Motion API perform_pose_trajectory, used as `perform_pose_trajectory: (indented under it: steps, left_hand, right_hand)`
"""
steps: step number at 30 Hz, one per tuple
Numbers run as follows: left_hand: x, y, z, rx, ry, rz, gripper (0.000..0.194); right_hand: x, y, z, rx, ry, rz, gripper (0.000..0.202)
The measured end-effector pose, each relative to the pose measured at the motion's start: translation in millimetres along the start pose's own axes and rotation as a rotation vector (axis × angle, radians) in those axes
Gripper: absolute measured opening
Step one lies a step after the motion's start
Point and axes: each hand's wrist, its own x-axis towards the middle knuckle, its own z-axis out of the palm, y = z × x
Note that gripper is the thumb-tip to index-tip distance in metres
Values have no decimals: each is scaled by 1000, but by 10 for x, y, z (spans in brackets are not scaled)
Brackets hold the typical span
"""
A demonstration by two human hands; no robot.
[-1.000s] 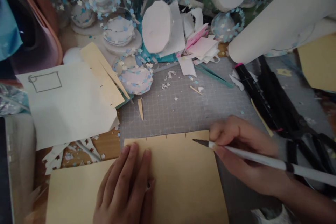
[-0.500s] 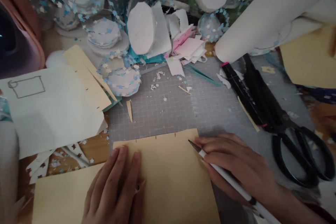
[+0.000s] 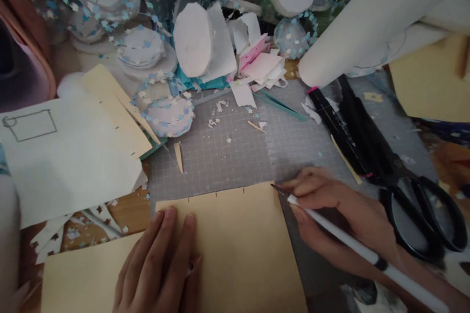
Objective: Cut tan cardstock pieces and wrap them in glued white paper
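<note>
My left hand [image 3: 157,259] lies on a yellowish sheet of card [image 3: 242,244], its fingers stretched out and pressing near the top left corner. By its thumb a small dark round spot shows, too small to make out. Several short dark marks run along the card's top edge. A white pen [image 3: 341,234] with a dark pointed tip is held in my right hand [image 3: 338,215], fingers closed around it. The tip meets the card's top right corner. Another yellowish sheet [image 3: 84,269] lies to the left, partly beneath my left hand.
Beneath the card is a grey cutting mat [image 3: 205,161] with paper scraps. Large black scissors [image 3: 396,220] and a black marker [image 3: 340,132] lie at right. A white sheet with a drawn rectangle [image 3: 73,166] is at left; a white roll [image 3: 352,29] and star garlands [image 3: 169,112] lie behind.
The pen tip has moved right and slightly up, from inside the card to its top right corner. My left hand has stayed pressed on the card. The view has shifted slightly.
</note>
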Motion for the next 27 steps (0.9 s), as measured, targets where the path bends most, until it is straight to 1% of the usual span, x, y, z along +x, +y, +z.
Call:
perform_pose_trajectory:
  steps: [7, 12, 21, 25, 27]
  left_hand:
    - [7, 26, 11, -10, 19, -24, 64]
    - [9, 29, 11, -12, 23, -27, 64]
    - [12, 32, 10, -10, 17, -22, 65]
    - [6, 18, 3, -3, 7, -23, 64]
    - [0, -4, -7, 3, -4, -1, 64]
  right_hand:
    - [-15, -124, 77, -59, 55, 100, 24]
    - [8, -139, 85, -28, 51, 96, 26]
    - [42, -161, 92, -55, 66, 124, 20]
    - [19, -148, 56, 17, 45, 162, 20]
    - [-9, -134, 37, 76, 61, 203, 20]
